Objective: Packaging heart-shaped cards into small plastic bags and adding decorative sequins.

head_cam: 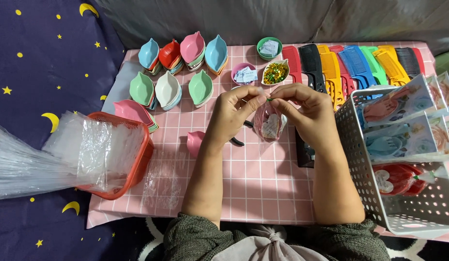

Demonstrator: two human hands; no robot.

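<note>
Both hands, left hand (232,110) and right hand (306,108), pinch the neck of a small clear bag (269,124) in a tight grip.

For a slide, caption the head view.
Both hands, left hand and right hand, pinch shut a small clear bag over a pink checked cloth.

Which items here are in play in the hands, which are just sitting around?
In hand:
- left hand and right hand, pinching the top of a small clear bag with a pink item and heart tag inside

Lying about:
- stacked leaf-shaped dishes
- row of combs
- red basket of clear bags
- white basket of packed sets
- bowl of gold-green ties
</note>
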